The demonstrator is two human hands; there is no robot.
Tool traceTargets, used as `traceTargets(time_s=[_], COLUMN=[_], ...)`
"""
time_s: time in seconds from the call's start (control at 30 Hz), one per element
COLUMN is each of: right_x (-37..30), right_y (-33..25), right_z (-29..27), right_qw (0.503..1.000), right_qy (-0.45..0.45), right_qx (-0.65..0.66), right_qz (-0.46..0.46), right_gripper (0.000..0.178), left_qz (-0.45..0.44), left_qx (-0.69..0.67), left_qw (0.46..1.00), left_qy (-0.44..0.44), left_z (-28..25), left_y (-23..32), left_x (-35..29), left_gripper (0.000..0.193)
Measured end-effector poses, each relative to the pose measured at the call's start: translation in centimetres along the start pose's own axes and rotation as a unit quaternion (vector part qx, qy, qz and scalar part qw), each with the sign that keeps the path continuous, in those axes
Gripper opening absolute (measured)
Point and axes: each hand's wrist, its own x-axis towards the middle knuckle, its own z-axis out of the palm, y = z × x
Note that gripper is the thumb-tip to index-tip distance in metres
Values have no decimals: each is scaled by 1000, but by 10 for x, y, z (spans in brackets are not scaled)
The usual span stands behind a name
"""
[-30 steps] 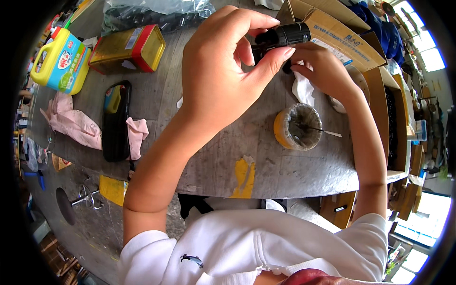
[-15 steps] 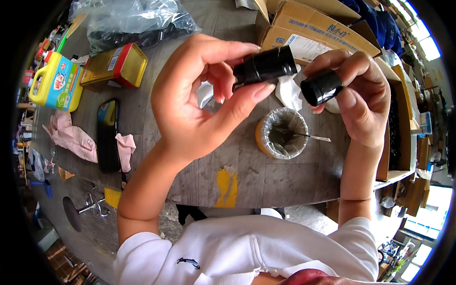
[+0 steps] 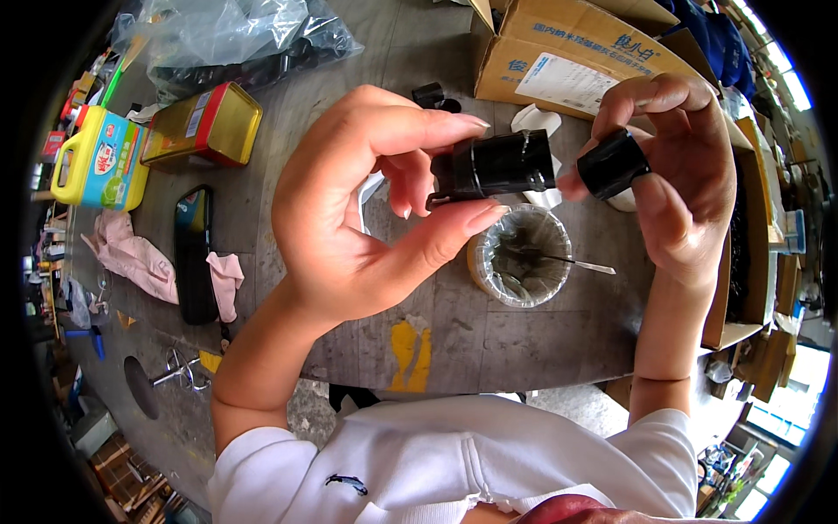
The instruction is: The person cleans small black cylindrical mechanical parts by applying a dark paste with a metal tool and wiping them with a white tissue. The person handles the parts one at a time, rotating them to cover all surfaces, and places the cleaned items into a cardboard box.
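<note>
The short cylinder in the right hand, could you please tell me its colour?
The short cylinder is black, showing best in the head view.

The hands [image 3: 327,214] hold a glossy black stepped tube [image 3: 508,163] and plain black cylinder [image 3: 613,164] above a grey, plank-patterned surface [image 3: 524,345].

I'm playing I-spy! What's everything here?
Long shiny cylinder: 1, black, left hand
Short shiny cylinder: 1, black, right hand
Round lined tub: 1, yellow, centre
Cardboard boxes: at least 2, brown, right
Boxy metal tin: 1, red-gold, left
Plastic jug: 1, yellow, left
Crinkled plastic bag: 1, clear, top
Glossy oblong object: 1, black, left
Crumpled cloth: count unclear, pink, left
Table: 1, grey, middle
Other clutter: uncountable, mixed, around
Shirt: 1, white, bottom
Person's hands: 2, bare, holding cylinders
</note>
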Motion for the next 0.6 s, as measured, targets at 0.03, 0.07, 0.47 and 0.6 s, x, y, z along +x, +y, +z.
traceTargets(time_s=[0.03, 0.07, 0.47, 0.6], right_x=[1, 2, 0, -3], right_y=[3, 5, -12, -20], right_z=[-2, -4, 5, 10], right_qw=[999, 994, 911, 891], right_qy=[-12, -24, -91, -78], right_qx=[-44, -88, -340, -392], right_qz=[-27, -54, -217, -215], right_gripper=[51, 52, 37, 37], left_qz=[6, 6, -18, -31], left_qx=[6, 8, -22, -23], left_qw=[1000, 1000, 999, 998], left_qy=[-2, -4, -41, -46], left_z=[0, 0, 0, 0], left_y=[-1, -1, 4, 6], left_x=[1, 1, 3, 3], left_gripper=[42, 41, 38, 37])
